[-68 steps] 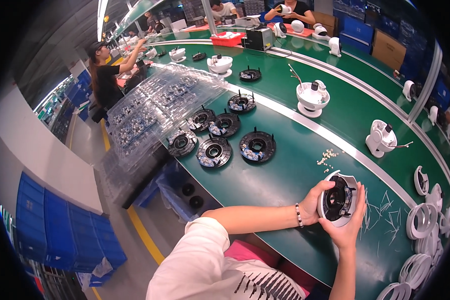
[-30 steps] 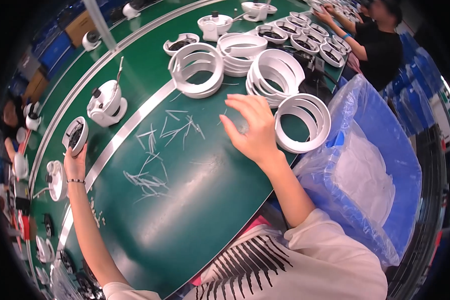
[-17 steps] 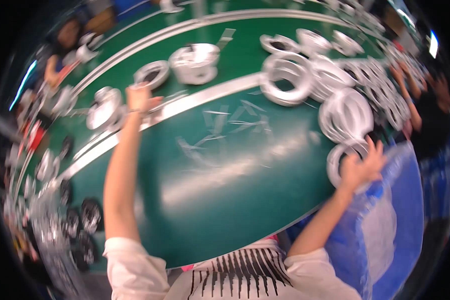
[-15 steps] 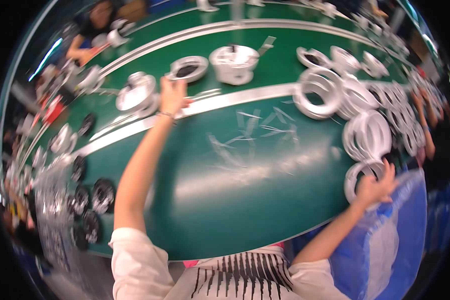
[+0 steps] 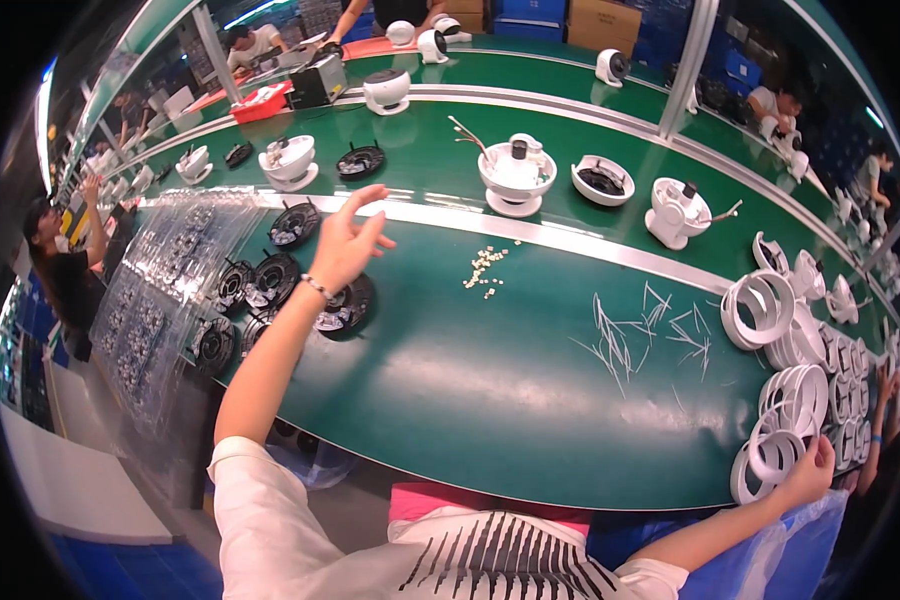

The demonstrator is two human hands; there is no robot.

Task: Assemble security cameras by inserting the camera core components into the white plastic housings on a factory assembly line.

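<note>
Head view — I have the left hand [image 5: 342, 250] left of centre, fingers spread apart, its wrist crossing in front of a black disc [image 5: 350, 312]; from this angle I cannot tell the height between them. More black discs [image 5: 275, 278] cluster to the left, beside clear plastic trays [image 5: 160, 290]. At lower right, the right hand [image 5: 808, 475] has its fingers closed on the edge of a thin white ring [image 5: 755, 460], which I see tilted in front of the stacked white rings [image 5: 798, 385]. On the green surface [image 5: 510, 400]: small pale pieces [image 5: 485, 265] near mid-frame, thin white strips [image 5: 610, 345] farther right. Upper centre — a white bowl-shaped shell [image 5: 602, 182] with a black inside, between two white units [image 5: 516, 178].
</note>
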